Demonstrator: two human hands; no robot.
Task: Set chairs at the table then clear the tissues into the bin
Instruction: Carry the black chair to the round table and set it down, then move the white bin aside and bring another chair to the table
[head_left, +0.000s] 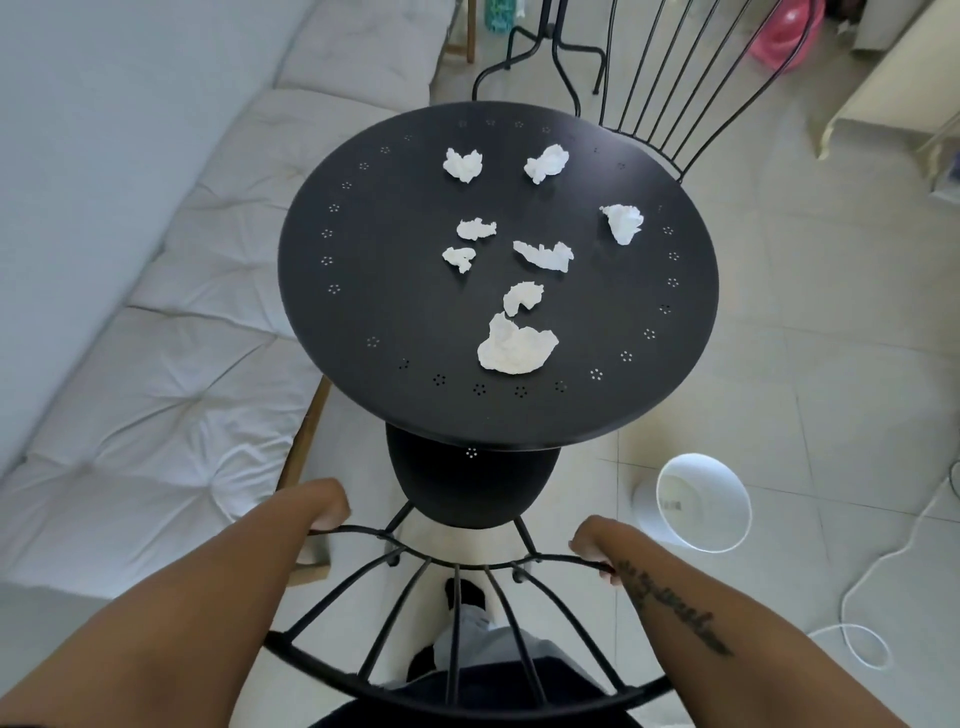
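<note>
Presently: round black desk (363, 291) at centre, white daybed mattress (156, 312) close along its left side, tiled floor (779, 364) to the right.
Far chair (670, 88) at the desk's far right edge, wire back upright, seat hidden under the top.
Near chair (467, 488) straight ahead, seat partly tucked beneath the near rim, wire back toward the person; front-to-back axis runs directly at the desk centre, seat pointing in.
White bin (704, 501) on the floor right of the near chair, near the desk edge, mouth open and tipped toward the camera.
Left hand (327, 506) wrapped over the top rail at its left end, fingers curled closed on the wire.
Right hand (592, 545) clamped likewise on the rail's right end.
Eight crumpled tissues (514, 345) scattered on the desk, none touching the rim, largest nearest the person, none in the bin yet.

Risks, as judgement only:
- uneven push through the two hands could skew the chair, sending a leg toward the bin or the daybed frame;
- seat knocking the desk's underside or stem could jolt the top and shift light tissues toward the edge;
- white cable (857, 587) on the floor beside the bin, a possible snag for feet.
</note>
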